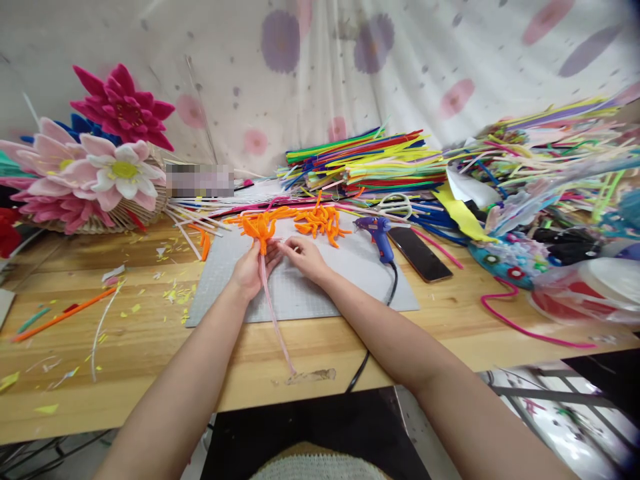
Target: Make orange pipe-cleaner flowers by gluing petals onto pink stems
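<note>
An orange pipe-cleaner flower (259,228) stands upright with its petals spread at the top. My left hand (250,270) is closed around its base. From there a pale pink stem (273,313) slants down toward the front edge of the table. My right hand (304,258) is just to the right, its fingers curled together close to the left fingertips; what they pinch, if anything, is too small to make out. Behind both hands, a pile of curled orange pipe-cleaner pieces (323,223) lies on the grey cutting mat (310,303).
A blue glue gun (379,237) rests on the mat's right side, beside a black phone (421,253). White-handled scissors (395,205) and bundled pipe cleaners (370,160) lie behind. Finished flowers (120,167) stand at left; a plastic-wrapped tub (590,290) sits at right.
</note>
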`<state>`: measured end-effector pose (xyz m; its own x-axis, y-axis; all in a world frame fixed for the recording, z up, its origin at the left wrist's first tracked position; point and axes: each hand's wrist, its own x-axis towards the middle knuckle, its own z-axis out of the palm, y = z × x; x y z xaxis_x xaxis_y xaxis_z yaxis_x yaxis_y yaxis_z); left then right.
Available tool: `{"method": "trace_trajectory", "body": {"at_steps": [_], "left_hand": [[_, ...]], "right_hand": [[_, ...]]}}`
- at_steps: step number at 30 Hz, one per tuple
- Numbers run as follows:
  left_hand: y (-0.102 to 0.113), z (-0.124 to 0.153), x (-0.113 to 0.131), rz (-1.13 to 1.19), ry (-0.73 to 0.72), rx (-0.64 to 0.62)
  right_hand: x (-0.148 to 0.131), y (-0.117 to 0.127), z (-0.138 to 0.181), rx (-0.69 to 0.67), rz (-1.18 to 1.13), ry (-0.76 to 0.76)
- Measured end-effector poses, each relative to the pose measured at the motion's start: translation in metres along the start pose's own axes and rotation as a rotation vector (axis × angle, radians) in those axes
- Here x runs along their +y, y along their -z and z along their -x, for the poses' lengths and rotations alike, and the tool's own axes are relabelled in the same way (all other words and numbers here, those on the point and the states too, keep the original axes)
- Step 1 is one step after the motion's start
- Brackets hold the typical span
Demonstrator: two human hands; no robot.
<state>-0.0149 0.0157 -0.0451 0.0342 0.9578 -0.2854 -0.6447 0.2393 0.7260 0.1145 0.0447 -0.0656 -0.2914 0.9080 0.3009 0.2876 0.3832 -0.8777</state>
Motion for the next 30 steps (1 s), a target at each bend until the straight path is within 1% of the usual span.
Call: {"method": "trace_trajectory", "body": {"at_steps": [1, 3, 5, 8, 12, 14, 15, 18, 23, 26, 30], "left_hand": [[-0.001, 0.0, -0.001, 0.0, -0.005, -0.013], [-0.003, 0.001, -0.002, -0.006, 0.001, -0.021], [-0.005, 0.003, -0.002, -0.021, 0.027, -0.02], [-0.005, 0.005, -0.001, -0.045, 0.077, -0.049], [0.002, 0.003, -0.001, -0.099, 0.05, -0.162], [0.005, 0.002, -0.002, -0.147, 0.038, -0.21], [0.006, 0.002, -0.003, -0.162, 0.035, -0.213], [0.005, 0.001, -0.004, -0.162, 0.026, -0.172], [0.001, 0.004, -0.004, -0.139, 0.023, -0.087], [0.0, 0.005, -0.003, -0.131, 0.031, -0.073], [0.001, 0.004, -0.005, -0.126, 0.002, -0.042]], "right_hand": [[-0.001, -0.004, 0.001, -0.08, -0.083, -0.034], [-0.004, -0.012, 0.001, -0.167, -0.217, -0.11], [-0.006, -0.017, 0.002, -0.189, -0.287, -0.189], [-0.009, -0.017, 0.003, -0.225, -0.397, -0.294], [-0.012, -0.008, 0.004, -0.278, -0.554, -0.344], [-0.012, -0.005, 0.005, -0.31, -0.576, -0.336], [-0.012, -0.004, 0.005, -0.325, -0.577, -0.332], [-0.013, -0.004, 0.006, -0.358, -0.566, -0.327], [-0.013, -0.004, 0.007, -0.368, -0.548, -0.316], [-0.013, -0.005, 0.007, -0.374, -0.522, -0.319], [-0.015, -0.005, 0.007, -0.372, -0.48, -0.336]]}}
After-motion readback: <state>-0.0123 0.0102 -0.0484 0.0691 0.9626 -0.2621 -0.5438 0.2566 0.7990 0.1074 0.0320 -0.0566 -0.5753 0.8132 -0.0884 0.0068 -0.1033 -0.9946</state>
